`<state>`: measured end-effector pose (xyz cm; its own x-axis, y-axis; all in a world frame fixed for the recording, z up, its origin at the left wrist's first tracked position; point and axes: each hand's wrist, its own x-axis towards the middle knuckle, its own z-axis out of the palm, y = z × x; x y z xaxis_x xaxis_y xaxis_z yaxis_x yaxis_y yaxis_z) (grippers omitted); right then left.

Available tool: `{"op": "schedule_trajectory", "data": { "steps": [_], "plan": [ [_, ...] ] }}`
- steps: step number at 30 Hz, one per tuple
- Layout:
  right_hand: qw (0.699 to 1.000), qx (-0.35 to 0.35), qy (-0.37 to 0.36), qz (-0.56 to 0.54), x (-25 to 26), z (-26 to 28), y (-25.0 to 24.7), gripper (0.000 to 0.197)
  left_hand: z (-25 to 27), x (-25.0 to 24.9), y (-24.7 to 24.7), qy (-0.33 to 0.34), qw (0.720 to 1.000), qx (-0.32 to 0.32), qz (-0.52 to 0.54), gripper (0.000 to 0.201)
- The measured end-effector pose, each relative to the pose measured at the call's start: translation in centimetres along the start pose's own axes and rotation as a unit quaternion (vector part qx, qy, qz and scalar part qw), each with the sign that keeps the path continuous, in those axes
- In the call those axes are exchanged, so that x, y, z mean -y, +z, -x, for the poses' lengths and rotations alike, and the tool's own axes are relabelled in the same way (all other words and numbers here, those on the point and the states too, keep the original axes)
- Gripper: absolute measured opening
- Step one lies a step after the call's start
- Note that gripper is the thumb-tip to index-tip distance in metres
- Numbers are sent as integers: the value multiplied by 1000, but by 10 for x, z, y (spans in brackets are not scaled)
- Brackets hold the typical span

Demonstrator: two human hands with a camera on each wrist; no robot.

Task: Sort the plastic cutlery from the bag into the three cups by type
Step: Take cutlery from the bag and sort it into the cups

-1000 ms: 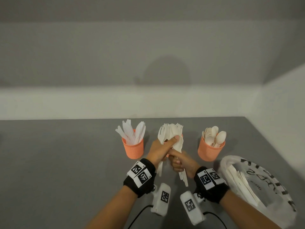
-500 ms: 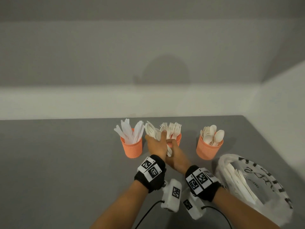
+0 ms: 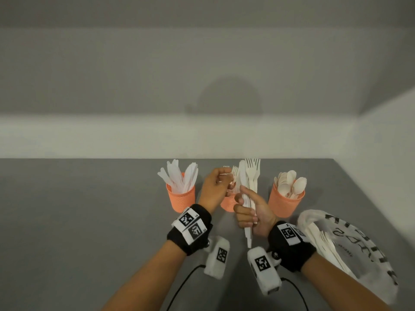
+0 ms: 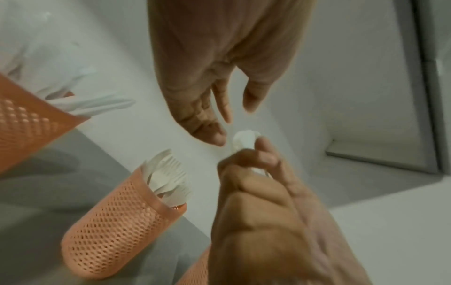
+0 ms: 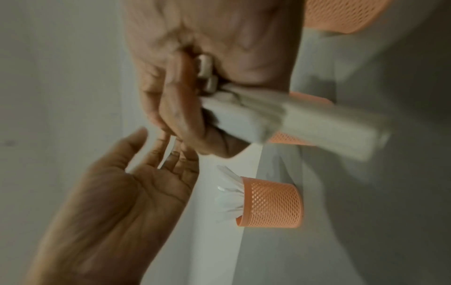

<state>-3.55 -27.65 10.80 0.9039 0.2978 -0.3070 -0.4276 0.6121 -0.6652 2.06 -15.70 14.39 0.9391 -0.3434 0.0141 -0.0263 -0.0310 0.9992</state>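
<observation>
A bundle of white plastic cutlery (image 3: 248,194), forks among it, is gripped upright by the right hand (image 3: 252,215), whose fingers are curled round the handles, so that the fork tines point toward 12 o'clock and the handle ends stick out below the fist toward 6 o'clock. The left hand (image 3: 214,189) is held just beside it at 9 o'clock, fingers relaxed and spread with nothing seen in them; in the left wrist view its fingertips (image 4: 214,135) are seen close to the top of the bundle without a clear touch. Three orange mesh cups are set in a row on the grey worktop (image 3: 78,221): the left cup (image 3: 180,198), at 9 o'clock of the hands, is filled with white knives (image 3: 179,178); the middle cup (image 3: 228,203), largely hidden behind the two hands, is filled with forks (image 3: 234,173); the right cup (image 3: 285,204), at 3 o'clock of the hands, is filled with spoons (image 3: 290,185). A translucent plastic bag (image 3: 359,243) with dark lettering is laid on the worktop at 4 o'clock of the right hand, near the right cup, and more white cutlery (image 3: 323,243) is seen inside it through its open mouth. Black wristbands with square printed markers are worn on both wrists, and white camera units are hung under them
</observation>
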Motion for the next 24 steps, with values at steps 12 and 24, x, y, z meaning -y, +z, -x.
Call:
{"op": "schedule_trajectory", "data": {
  "steps": [12, 24],
  "plan": [
    [992, -74, 2, 100, -5, 2, 18, 32, -10, -1, -3, 55, 993, -55, -90, 14],
    [961, -158, -68, 215, -14, -12, 15, 40, -21, -2, -18, -23, 983, -37, -181, 25]
  ]
}}
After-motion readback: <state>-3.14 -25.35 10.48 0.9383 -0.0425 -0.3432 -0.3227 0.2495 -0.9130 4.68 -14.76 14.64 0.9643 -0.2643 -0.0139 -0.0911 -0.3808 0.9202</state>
